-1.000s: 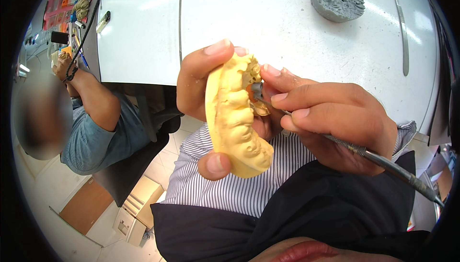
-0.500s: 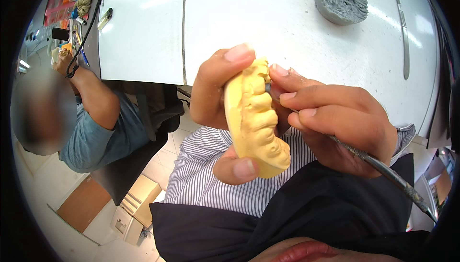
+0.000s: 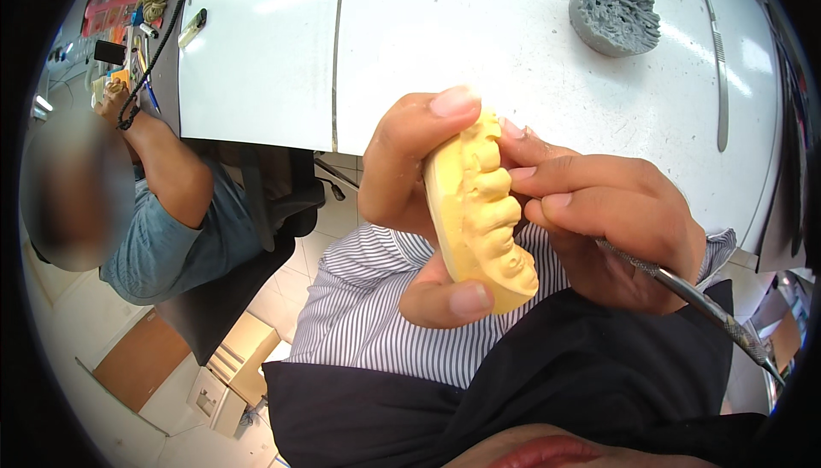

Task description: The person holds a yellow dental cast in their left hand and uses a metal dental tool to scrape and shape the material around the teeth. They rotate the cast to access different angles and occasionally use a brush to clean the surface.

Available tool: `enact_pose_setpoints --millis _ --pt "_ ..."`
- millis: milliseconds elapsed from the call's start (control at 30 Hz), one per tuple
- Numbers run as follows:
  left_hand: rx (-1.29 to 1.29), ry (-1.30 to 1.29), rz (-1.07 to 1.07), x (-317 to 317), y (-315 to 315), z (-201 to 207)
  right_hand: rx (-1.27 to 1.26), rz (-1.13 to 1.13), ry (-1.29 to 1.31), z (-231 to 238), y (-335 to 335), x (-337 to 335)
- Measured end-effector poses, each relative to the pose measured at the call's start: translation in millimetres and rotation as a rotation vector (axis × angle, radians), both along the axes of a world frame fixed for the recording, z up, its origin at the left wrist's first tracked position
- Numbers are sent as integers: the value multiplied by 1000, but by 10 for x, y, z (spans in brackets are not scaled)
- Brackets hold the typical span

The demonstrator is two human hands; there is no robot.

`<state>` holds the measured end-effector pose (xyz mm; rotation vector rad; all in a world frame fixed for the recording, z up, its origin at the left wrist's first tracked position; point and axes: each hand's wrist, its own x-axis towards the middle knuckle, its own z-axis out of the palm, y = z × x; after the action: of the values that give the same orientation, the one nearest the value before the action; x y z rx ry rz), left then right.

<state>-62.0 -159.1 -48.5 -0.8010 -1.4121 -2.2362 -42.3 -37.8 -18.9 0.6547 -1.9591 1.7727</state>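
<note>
dental cast (image 3: 481, 220) | left grip (image 3: 397, 164): between thumb, fingers | tool (image 3: 684, 293) tip apparently hidden

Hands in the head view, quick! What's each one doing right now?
Left hand: closed, holding the yellow tooth model.
Right hand: closed, holding the thin metal tool.

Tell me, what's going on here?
Someone is working bare-handed: the left grip holds a yellow dental cast, the right grip a slim metal tool close beside it. The tool's end nearest the cast is hidden, so whether they touch can't be told. On the white table lie a rough grey block and a thin knife-like tool. Another person sits off to the left.
</note>
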Motion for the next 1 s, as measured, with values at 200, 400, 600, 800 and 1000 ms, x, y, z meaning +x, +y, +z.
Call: enact_pose_setpoints --millis 200,400,600,800,1000 --pt "-73 60 -11 -44 -39 -78 11 -21 -7 2 -9 7" --pt "-133 125 -28 -75 -75 -142 66 -15 37 -26 23 -25" --pt "-209 185 -20 -93 -109 -117 31 -35 27 20 -12 -8" --pt "-247 233 -33 -105 -125 -128 58 -56 96 -6 6 -21" --pt "-260 241 -46 -141 -138 -126 72 -69 92 59 -6 -59"
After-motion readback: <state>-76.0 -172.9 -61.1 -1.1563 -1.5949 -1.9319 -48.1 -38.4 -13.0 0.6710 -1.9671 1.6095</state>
